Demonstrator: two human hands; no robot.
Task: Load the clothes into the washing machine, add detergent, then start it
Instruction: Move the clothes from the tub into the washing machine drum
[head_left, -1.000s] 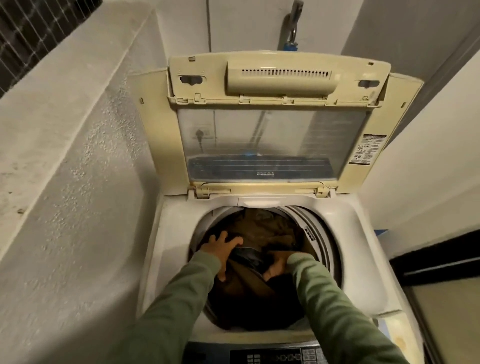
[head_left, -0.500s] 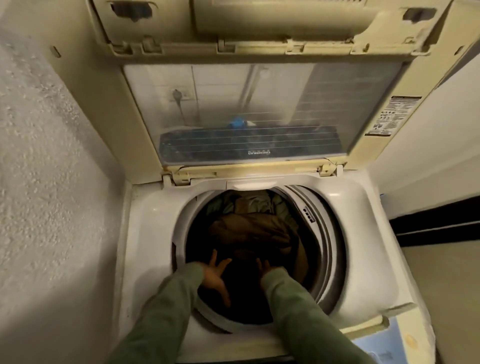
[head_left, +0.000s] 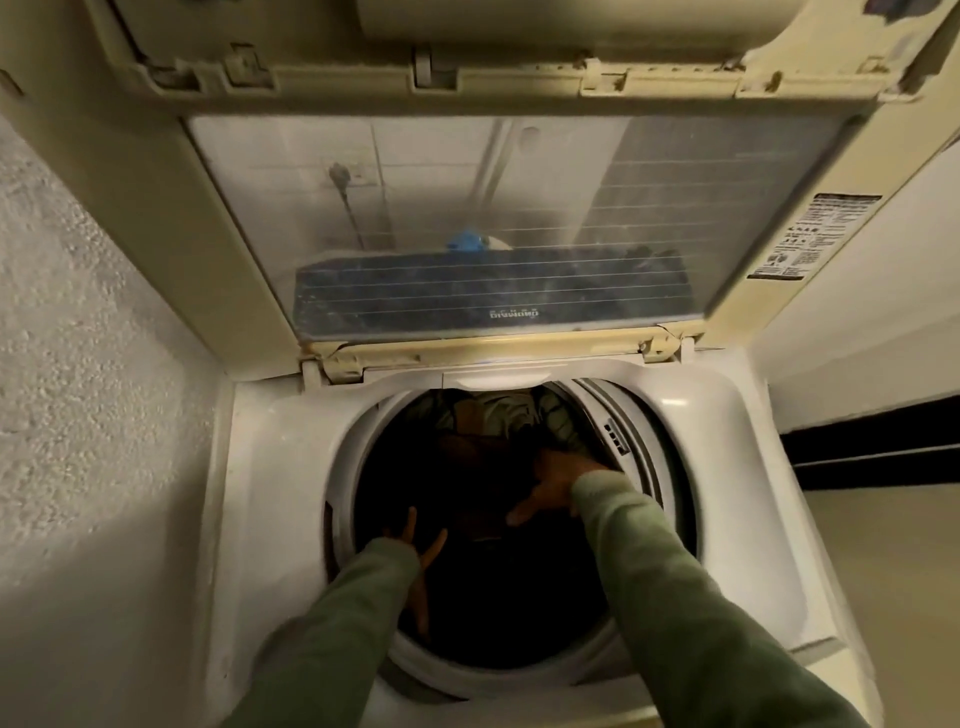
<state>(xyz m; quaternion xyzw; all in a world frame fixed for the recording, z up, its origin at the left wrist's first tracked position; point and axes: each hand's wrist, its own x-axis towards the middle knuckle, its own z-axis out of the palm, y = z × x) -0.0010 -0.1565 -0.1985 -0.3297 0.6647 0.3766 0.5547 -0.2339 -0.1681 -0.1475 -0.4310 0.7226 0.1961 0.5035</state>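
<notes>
A white top-loading washing machine (head_left: 270, 467) stands with its yellowed lid (head_left: 509, 218) raised upright. Dark and brown clothes (head_left: 483, 441) fill its drum, with some paler fabric at the back. Both my arms, in green sleeves, reach into the drum. My left hand (head_left: 421, 545) is at the near left of the opening with fingers spread, partly hidden in shadow. My right hand (head_left: 550, 488) lies flat on the dark clothes at the right, fingers apart. Neither hand visibly grips a garment.
A rough plastered wall (head_left: 88, 415) stands close on the left of the machine. To the right is a pale wall (head_left: 857, 322) with a dark band (head_left: 872, 447) below it. A warning label (head_left: 810, 234) is on the lid's right frame.
The view has moved closer and lower toward the drum. My right hand has shifted farther right and back over the clothes. My left hand has sunk lower at the near left rim.
</notes>
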